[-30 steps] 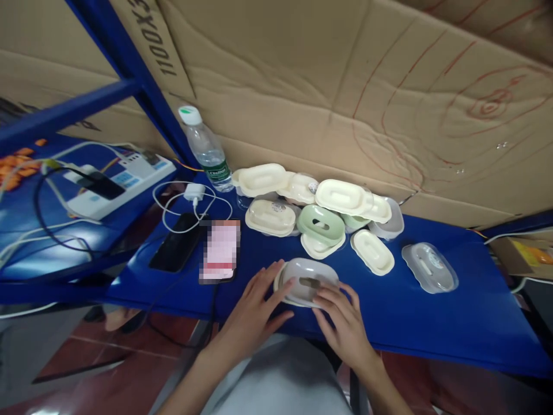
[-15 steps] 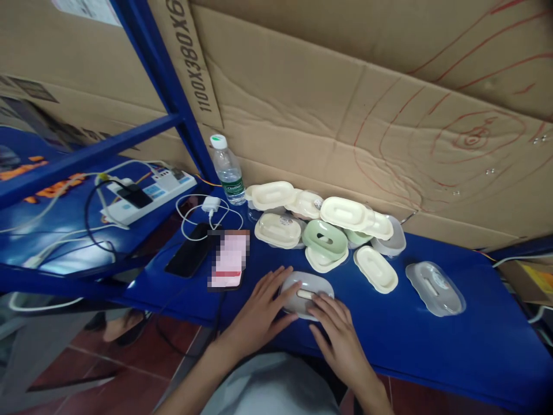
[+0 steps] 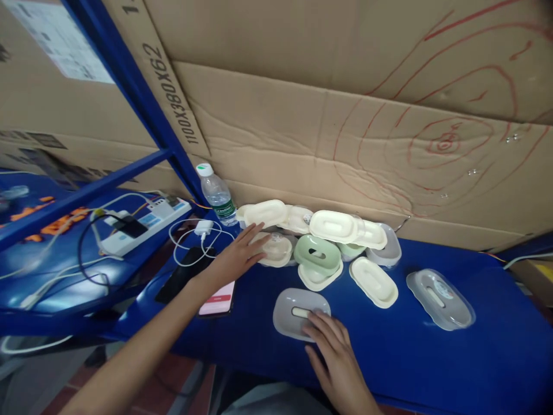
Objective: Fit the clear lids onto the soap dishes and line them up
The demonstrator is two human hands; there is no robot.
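A grey oval dish (image 3: 287,320), which looks like a soap dish, lies on the blue table close to me, with a cream bar across its middle slot. My right hand (image 3: 332,349) rests its fingertips on the dish's right side, fingers stretched and not wrapped round it. My left hand (image 3: 242,253) reaches out to the pile with fingers spread, nearest to a cream dish in clear packaging (image 3: 276,252); I cannot tell whether it touches. Above the fingers lies a cream tray (image 3: 270,212). Beside them a green dish (image 3: 317,253) sits on another cream tray (image 3: 317,279).
A wrapped grey dish (image 3: 440,300) lies at the right, and a loose cream tray (image 3: 374,282) nearer the pile. To the left are a water bottle (image 3: 218,196), a white charger (image 3: 204,228), a phone (image 3: 218,302) and a power strip (image 3: 142,227). Cardboard (image 3: 276,150) stands behind.
My left hand has let go of the grey dish and moved forward and left to the pile. My right hand stays at the dish. The view has shifted slightly.
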